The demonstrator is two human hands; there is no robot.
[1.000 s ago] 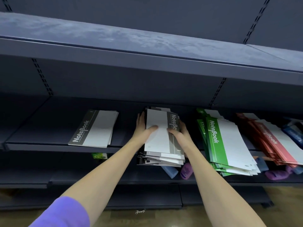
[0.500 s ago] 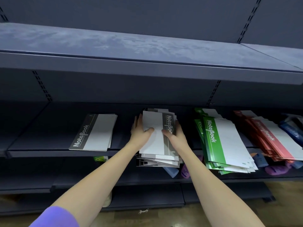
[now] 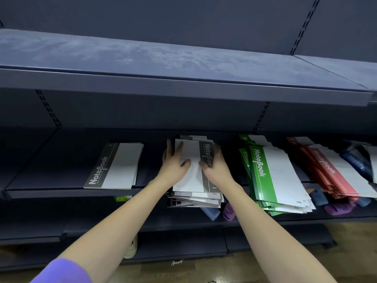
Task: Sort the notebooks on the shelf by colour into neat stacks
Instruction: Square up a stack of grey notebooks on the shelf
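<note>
The blue notebooks (image 3: 356, 162) are cut off at the shelf's (image 3: 51, 180) right end. Left hand (image 3: 173, 164) and right hand (image 3: 216, 164) clasp the grey notebook stack (image 3: 195, 180) mid-shelf, thumbs on top, overhanging the front edge.

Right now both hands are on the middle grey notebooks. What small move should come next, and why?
Probably lift the top grey notebook and carry it left onto the tidy grey stack. The left hand and right hand already clasp its two long edges, and the pile under it is fanned and hangs over the shelf edge.
</note>
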